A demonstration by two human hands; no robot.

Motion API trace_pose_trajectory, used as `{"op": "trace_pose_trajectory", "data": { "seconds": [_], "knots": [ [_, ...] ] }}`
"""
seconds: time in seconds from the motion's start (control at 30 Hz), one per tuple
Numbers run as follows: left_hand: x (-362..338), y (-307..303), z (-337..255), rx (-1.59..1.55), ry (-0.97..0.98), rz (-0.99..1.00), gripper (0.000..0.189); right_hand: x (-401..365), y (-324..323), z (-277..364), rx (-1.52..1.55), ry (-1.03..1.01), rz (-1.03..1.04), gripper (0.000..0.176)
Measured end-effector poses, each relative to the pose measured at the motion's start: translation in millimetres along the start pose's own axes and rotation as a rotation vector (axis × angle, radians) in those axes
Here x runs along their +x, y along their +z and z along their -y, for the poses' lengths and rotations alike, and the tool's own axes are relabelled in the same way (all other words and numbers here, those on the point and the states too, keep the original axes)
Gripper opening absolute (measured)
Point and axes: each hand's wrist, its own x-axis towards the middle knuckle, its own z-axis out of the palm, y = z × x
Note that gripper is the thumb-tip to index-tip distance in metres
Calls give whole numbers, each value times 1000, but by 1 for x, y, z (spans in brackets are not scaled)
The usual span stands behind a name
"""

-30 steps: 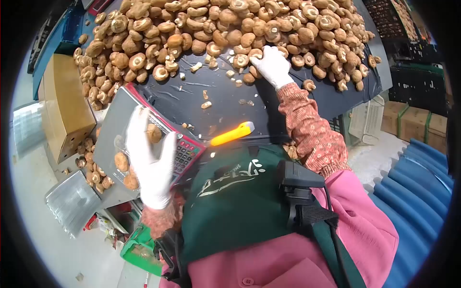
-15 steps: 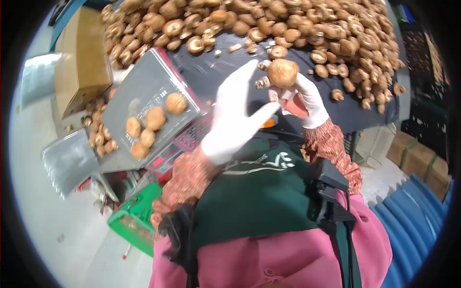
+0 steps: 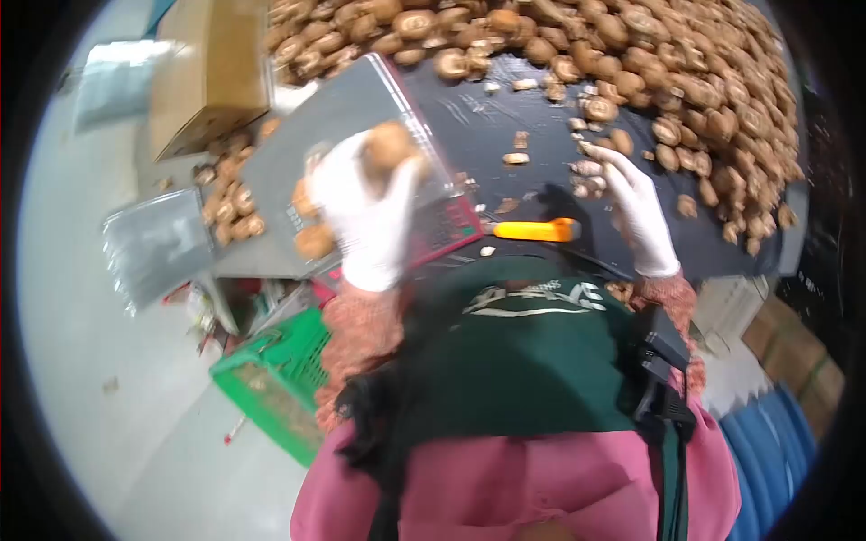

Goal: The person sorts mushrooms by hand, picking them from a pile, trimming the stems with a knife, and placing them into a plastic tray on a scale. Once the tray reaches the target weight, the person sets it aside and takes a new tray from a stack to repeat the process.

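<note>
Mushroom (image 3: pixel 390 144), one: above scale (image 3: pixel 338 110), gripped between thumb and fingers of left hand (image 3: pixel 361 216). Probably light, springy, easily bruised; best taken gently round the cap. Right hand (image 3: pixel 644 216): fingers extended beside stubs (image 3: pixel 588 169); grasp on these impossible to tell.

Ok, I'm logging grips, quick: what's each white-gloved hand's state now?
Left hand: apparently holding a round brown mushroom, blurred.
Right hand: at pale mushroom stems; whether holding them can't be told.
</note>
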Motion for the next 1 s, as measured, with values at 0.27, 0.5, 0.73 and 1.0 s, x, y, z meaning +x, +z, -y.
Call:
{"op": "trace_pose_trajectory", "data": {
  "seconds": [0.27, 0.5, 0.73, 1.0],
  "knots": [
    [-13, 9, 31, 271, -76, 141, 50, 12, -68, -42, -280, -216, -592, 23],
    [-4, -6, 6, 162, -32, 96, 47, 56, -69, -78, -725, -468, -546, 43],
    [-7, 11, -53, -407, 33, 115, 40, 26, -77, -28, 671, -10, 33, 43],
    [-21, 44, -88, -820, -79, 517, 62, 0, 23, -3, 814, 165, 330, 44]
  ]
}}
